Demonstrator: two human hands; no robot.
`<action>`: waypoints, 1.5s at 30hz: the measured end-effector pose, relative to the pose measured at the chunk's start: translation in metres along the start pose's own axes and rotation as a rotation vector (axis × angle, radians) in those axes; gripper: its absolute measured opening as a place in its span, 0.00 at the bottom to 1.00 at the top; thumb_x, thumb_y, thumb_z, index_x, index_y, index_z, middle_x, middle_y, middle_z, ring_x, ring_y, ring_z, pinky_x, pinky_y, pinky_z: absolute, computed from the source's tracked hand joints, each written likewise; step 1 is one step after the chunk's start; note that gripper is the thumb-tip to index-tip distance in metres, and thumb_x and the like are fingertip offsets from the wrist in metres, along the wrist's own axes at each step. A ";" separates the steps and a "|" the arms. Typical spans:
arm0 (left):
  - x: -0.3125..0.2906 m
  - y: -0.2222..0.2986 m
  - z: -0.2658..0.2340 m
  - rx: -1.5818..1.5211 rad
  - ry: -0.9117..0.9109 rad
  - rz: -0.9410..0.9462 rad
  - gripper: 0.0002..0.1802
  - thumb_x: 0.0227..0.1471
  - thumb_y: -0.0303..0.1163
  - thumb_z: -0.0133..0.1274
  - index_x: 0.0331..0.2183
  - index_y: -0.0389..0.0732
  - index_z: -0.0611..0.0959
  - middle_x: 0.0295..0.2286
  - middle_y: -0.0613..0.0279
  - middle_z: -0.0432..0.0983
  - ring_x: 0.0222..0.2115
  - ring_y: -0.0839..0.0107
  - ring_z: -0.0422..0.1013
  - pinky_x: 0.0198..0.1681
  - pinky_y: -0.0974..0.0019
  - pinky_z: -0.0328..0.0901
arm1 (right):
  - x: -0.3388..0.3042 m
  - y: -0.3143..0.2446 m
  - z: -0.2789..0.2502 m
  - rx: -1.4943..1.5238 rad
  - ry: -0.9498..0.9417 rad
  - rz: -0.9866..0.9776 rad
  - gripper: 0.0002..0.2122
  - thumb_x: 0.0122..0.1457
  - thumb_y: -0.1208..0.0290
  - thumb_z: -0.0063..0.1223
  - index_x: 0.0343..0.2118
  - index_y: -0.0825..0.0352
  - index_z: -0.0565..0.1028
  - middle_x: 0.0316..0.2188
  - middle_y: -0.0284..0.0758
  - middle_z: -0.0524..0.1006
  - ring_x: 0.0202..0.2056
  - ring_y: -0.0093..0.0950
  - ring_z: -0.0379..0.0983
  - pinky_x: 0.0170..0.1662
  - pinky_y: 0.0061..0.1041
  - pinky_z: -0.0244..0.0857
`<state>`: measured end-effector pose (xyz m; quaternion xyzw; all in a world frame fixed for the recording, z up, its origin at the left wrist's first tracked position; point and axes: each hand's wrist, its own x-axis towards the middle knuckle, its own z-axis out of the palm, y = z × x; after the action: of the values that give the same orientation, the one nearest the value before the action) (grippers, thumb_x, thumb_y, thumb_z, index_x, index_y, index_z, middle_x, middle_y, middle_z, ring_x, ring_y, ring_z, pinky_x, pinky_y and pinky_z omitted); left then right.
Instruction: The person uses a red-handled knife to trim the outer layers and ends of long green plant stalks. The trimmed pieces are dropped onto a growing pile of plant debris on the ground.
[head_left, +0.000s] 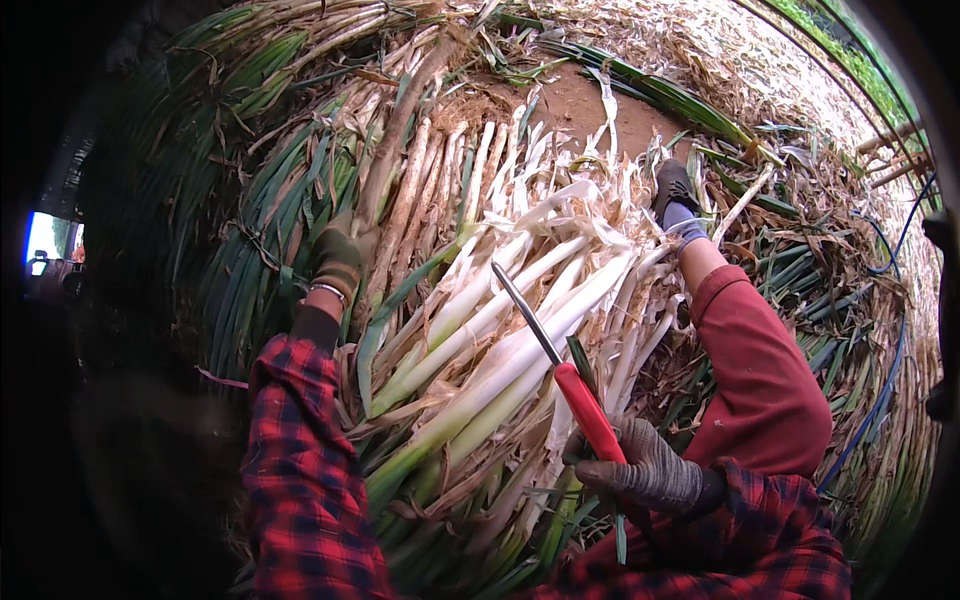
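Observation:
My left hand, in a dark glove, is closed around a long leek with a dry brownish outer skin, its root end pointing away from me. In my right hand, gloved in worn grey, is a knife with a red handle and a narrow metal blade that points up and to the left. A strip of green leaf shows beside the handle. Below the blade lies a pile of peeled white leeks, their green ends toward me. Unpeeled leeks lie side by side next to my left hand.
Dark green leaves are heaped at the left. My right leg in red trousers and a dark shoe borders the pile. Bare brown soil shows beyond. Dry husks cover the far ground; a blue hose runs at the right.

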<state>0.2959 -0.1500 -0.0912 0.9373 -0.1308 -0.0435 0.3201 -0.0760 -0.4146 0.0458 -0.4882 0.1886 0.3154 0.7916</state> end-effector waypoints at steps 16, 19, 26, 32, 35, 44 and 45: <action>-0.116 0.285 -0.319 0.648 0.560 0.684 0.19 0.55 0.44 0.51 0.32 0.35 0.80 0.26 0.52 0.76 0.28 0.62 0.73 0.29 0.61 0.64 | -0.013 0.043 0.017 -0.017 0.032 -0.159 0.17 0.55 0.54 0.57 0.25 0.62 0.66 0.11 0.26 0.62 0.10 0.19 0.58 0.12 0.21 0.52; -0.132 0.318 -0.296 0.626 0.329 0.723 0.21 0.52 0.47 0.53 0.33 0.35 0.80 0.28 0.50 0.77 0.30 0.61 0.73 0.32 0.61 0.65 | -0.029 0.048 0.017 0.058 0.137 -0.155 0.17 0.55 0.54 0.58 0.26 0.63 0.67 0.11 0.26 0.63 0.09 0.19 0.58 0.11 0.21 0.53; -0.217 0.207 -0.103 0.630 -0.518 0.296 0.29 0.44 0.54 0.57 0.36 0.35 0.80 0.32 0.47 0.77 0.34 0.59 0.74 0.38 0.61 0.65 | -0.067 0.090 0.011 0.219 0.253 -0.251 0.17 0.55 0.52 0.57 0.27 0.63 0.68 0.09 0.28 0.63 0.06 0.21 0.57 0.08 0.22 0.49; -0.297 0.163 -0.054 0.340 -0.592 0.145 0.45 0.30 0.60 0.61 0.44 0.34 0.78 0.38 0.42 0.76 0.40 0.53 0.73 0.45 0.61 0.66 | -0.107 0.083 0.033 0.033 0.282 -0.058 0.18 0.56 0.55 0.57 0.29 0.67 0.69 0.11 0.30 0.65 0.07 0.22 0.59 0.08 0.23 0.54; -0.303 0.161 -0.073 0.476 -0.681 0.103 0.48 0.29 0.58 0.62 0.47 0.31 0.75 0.36 0.42 0.77 0.38 0.55 0.74 0.43 0.61 0.66 | -0.113 0.122 0.047 -0.060 0.094 -0.196 0.18 0.55 0.57 0.58 0.35 0.69 0.73 0.15 0.28 0.68 0.15 0.15 0.62 0.17 0.20 0.59; -0.319 0.125 -0.084 0.318 -0.578 0.067 0.55 0.24 0.61 0.62 0.47 0.27 0.73 0.34 0.38 0.76 0.38 0.52 0.74 0.42 0.61 0.67 | -0.092 0.097 0.065 -0.185 0.138 -0.070 0.18 0.56 0.53 0.56 0.32 0.66 0.72 0.12 0.28 0.66 0.10 0.18 0.61 0.12 0.20 0.54; -0.319 0.125 -0.081 0.339 -0.566 0.078 0.49 0.26 0.59 0.63 0.45 0.29 0.75 0.33 0.40 0.77 0.37 0.54 0.75 0.41 0.61 0.67 | -0.079 0.101 0.056 -0.208 0.183 -0.068 0.19 0.55 0.51 0.56 0.32 0.66 0.72 0.12 0.28 0.66 0.09 0.19 0.60 0.11 0.21 0.52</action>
<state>-0.0251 -0.1101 0.0491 0.9223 -0.2555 -0.2675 0.1118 -0.2026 -0.3566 0.0532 -0.6006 0.2095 0.2603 0.7264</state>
